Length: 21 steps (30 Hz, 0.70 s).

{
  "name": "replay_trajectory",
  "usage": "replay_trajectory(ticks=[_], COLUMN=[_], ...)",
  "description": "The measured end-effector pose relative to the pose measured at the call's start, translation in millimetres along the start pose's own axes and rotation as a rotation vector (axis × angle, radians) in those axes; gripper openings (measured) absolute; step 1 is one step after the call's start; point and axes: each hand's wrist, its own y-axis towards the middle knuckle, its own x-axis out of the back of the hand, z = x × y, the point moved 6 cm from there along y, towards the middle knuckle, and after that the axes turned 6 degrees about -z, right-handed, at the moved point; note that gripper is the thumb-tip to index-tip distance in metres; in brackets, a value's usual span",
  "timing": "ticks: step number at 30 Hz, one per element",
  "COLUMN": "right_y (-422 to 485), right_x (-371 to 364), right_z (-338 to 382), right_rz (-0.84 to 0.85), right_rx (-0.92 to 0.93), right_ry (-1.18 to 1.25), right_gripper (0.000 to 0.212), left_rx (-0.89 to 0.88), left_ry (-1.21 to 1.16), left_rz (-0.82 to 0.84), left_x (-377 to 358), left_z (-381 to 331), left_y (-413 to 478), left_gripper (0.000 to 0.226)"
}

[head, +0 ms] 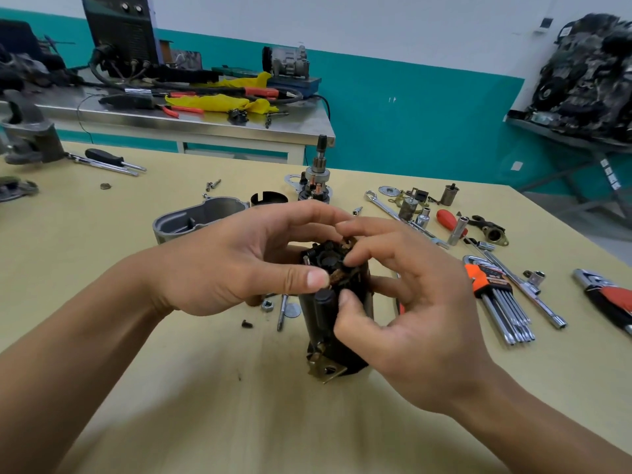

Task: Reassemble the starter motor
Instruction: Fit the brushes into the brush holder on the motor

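On the tan table [178, 388], left hand [232, 265] and right hand [420, 302] pinch the upright motor housing [323, 331] at its top.

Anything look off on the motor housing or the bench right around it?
No visible damage. The left hand and right hand grip the top of the upright black housing, where brown braided leads stick out, seemingly unseated. A nut, washer and small black screw lie loose beside its base, easy to knock away.
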Motion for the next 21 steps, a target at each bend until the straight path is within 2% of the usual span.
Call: replay_trajectory(ticks=[3, 5, 7, 11, 16, 21], right_y=[2.3, 7.0, 15.3, 40.6, 69.2, 75.1], right_x=[4.4, 5.7, 6.5, 4.1, -20.1, -37.0], right_z=[-0.4, -3.5, -3.1, 11.3, 33.2, 44.2], right_rz=[0.079, 0.148, 0.221, 0.533, 0.959, 1.133], right_rx=[0.084, -0.011, -0.068, -0.09, -0.025, 0.022], right_ry=[-0.042, 0.014, -0.043, -0.293, -0.642, -0.73], right_gripper=[0.022, 0.019, 0.012, 0.007, 0.013, 0.017], left_rx=[-0.004, -0.009, -0.021, -0.03, -0.022, -0.029], left_ry=[-0.046, -0.062, -0.04, -0.038, -0.048, -0.071], left_rz=[0.007, 0.0, -0.003, 0.004, 0.008, -0.026], left_x=[-2.4, -2.9, -2.7, -3.9, -5.2, -4.7], left_z=[-1.8, -2.9, -4.0, -6.5, -7.8, -8.9], left_y=[-0.7, -0.5, -0.5, -1.1, -0.5, -1.6], left_gripper=[0.056, 0.056, 0.056, 0.057, 0.059, 0.049])
